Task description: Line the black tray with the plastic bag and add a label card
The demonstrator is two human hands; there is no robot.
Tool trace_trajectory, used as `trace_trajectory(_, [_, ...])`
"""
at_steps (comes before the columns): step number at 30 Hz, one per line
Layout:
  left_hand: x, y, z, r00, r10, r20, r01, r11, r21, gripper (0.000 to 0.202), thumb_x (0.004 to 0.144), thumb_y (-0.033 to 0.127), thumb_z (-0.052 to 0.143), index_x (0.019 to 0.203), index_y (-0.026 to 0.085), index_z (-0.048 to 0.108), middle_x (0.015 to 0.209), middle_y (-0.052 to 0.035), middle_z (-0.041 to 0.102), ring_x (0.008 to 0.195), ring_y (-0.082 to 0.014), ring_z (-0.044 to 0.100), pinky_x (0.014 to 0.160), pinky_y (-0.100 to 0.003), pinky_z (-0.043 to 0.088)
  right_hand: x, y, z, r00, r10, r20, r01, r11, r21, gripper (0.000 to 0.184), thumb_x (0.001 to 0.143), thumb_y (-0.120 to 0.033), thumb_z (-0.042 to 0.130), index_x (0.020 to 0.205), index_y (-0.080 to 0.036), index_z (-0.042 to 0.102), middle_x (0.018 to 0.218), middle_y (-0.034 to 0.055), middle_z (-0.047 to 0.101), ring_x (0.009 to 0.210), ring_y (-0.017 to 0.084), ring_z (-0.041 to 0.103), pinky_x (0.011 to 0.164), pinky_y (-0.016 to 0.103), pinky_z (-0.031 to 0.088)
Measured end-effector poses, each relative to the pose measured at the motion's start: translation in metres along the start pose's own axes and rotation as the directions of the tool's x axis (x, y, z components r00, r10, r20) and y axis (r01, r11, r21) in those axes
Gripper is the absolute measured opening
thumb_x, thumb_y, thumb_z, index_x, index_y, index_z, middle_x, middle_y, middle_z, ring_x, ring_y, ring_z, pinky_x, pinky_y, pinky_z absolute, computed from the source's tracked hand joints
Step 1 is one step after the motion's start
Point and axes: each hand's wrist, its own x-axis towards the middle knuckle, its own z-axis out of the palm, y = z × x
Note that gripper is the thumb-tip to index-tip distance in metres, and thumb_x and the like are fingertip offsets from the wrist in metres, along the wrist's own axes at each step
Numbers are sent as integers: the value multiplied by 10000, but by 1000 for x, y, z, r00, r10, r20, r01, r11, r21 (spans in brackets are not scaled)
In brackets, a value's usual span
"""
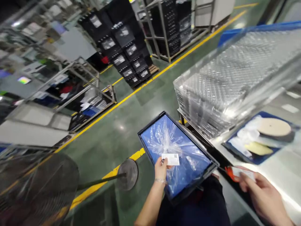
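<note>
My left hand (161,168) pinches a small white label card (170,159) over a black tray (144,131) lined with crinkled blue-tinted plastic bag film (174,147). The tray rests low in front of me, tilted toward my lap. My right hand (261,191) is at the lower right, fingers curled around a white card-like piece (244,173) with an orange tab (229,172) at its end. A thin bracelet circles my left wrist.
A tall stack of clear blister trays (218,94) sits on a steel table (282,175) to the right, beside a blue tray with round pads (274,128). A fan stand base (128,174) and fan cage (35,188) stand on the green floor with yellow lines. Black crates (124,47) and racks stand behind.
</note>
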Motion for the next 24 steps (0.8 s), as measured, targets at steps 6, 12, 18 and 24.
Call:
trace_trajectory(6, [20,-18,-83,970,-34,239,-2,989,148,569,589,556,764,888,109,578,698,-62,680,518,-171,604,492,-264,475,-131,41,93,970,165,-177,-106,948,300,419,773,-561,709,852,-173,571,518,-3,542,458,109,451,448,228,333])
trace_trajectory(12, [8,-41,-106,780,-109,616,-266,833,484,474,669,561,731,835,132,614,750,-39,657,680,-162,568,634,-258,468,-249,109,87,754,350,-556,-137,911,388,530,751,-600,695,1007,-137,660,586,17,591,514,129,500,507,254,409])
trace_trajectory(18, [-84,-109,-88,421,-321,848,-547,656,520,292,807,434,629,840,145,642,834,-68,657,780,-194,578,741,-298,464,-325,184,104,591,513,-622,-61,797,601,612,697,-619,729,1029,-117,613,738,85,674,593,160,589,583,283,498])
trace_trajectory(24, [-131,-176,-91,357,-265,896,-712,544,444,224,849,371,524,768,167,569,1327,-200,526,1198,-308,524,1030,-451,389,-345,209,142,688,509,-517,-94,769,632,520,795,-633,618,958,-139,628,781,88,663,658,173,607,614,292,503])
